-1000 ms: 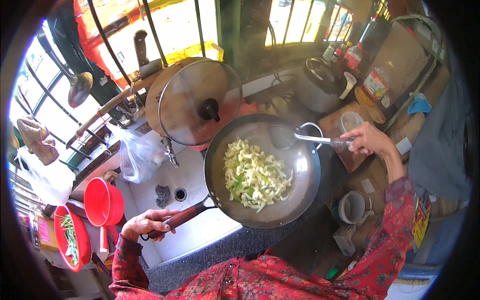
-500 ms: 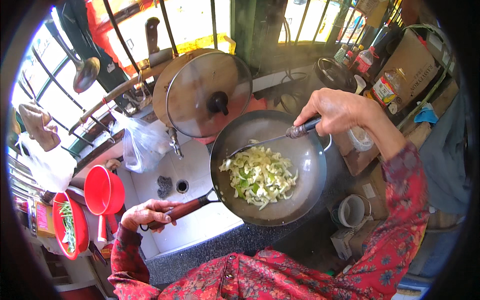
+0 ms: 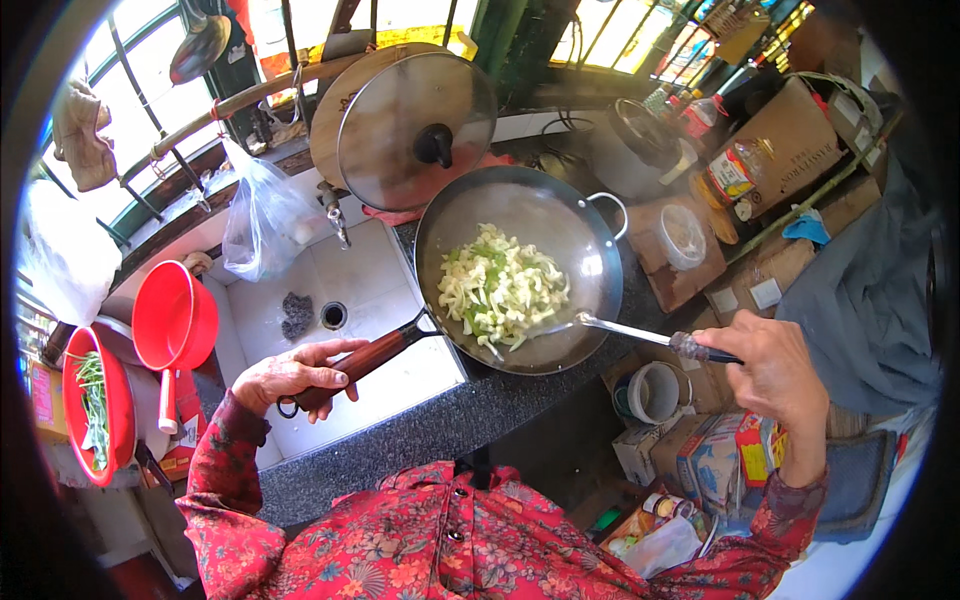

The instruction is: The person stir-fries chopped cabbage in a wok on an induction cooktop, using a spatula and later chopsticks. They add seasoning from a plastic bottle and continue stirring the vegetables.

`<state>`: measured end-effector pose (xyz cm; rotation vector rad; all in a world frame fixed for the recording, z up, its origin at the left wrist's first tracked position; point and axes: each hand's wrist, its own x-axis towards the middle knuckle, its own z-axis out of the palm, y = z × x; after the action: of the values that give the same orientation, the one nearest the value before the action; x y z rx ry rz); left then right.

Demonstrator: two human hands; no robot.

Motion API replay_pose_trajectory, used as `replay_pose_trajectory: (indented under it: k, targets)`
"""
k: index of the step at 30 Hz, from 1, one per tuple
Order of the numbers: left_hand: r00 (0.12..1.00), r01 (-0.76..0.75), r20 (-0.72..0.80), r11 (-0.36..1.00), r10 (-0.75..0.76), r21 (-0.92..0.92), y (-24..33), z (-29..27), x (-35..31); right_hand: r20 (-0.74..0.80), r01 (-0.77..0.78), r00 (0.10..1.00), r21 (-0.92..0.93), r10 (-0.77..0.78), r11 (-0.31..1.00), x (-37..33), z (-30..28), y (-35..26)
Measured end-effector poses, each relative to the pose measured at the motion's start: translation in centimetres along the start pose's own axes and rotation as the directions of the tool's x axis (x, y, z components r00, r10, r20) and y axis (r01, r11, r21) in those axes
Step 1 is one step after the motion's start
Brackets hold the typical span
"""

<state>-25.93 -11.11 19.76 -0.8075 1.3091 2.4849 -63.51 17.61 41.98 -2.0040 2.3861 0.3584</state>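
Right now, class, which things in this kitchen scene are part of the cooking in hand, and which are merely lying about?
In use: left hand on the wok handle; right hand holding the spatula; chopped vegetables.

Lying about: pot lid; red scoop; plastic bag; scrubber; cardboard box.

Counted in view: one dark wok (image 3: 560, 215), one metal spatula (image 3: 625, 331), one round lid (image 3: 400, 125) with a black knob. Two hands are seen: left hand (image 3: 292, 375), right hand (image 3: 775, 370). One red ladle (image 3: 175, 325), one red basin (image 3: 80, 400), one clear plastic bag (image 3: 262, 220), one scouring pad (image 3: 296, 314), one white bucket (image 3: 655, 392).
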Motion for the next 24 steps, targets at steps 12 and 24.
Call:
replay_pose_trajectory:
  k: [12, 24]
  targets:
    - [0.994, -0.097, -0.046, 0.995, 0.097, 0.003, -2.0, 1.8, -0.3, 0.168, -0.224, 0.954, -0.154, 0.249, 0.962, 2.2, 7.8, -1.9]
    - [0.979, -0.014, 0.170, 0.877, 0.109, -0.481, -8.3, 5.1, 2.1, 0.240, -0.085, 0.964, -0.129, 0.114, 0.988, 1.6, 7.0, -9.0]
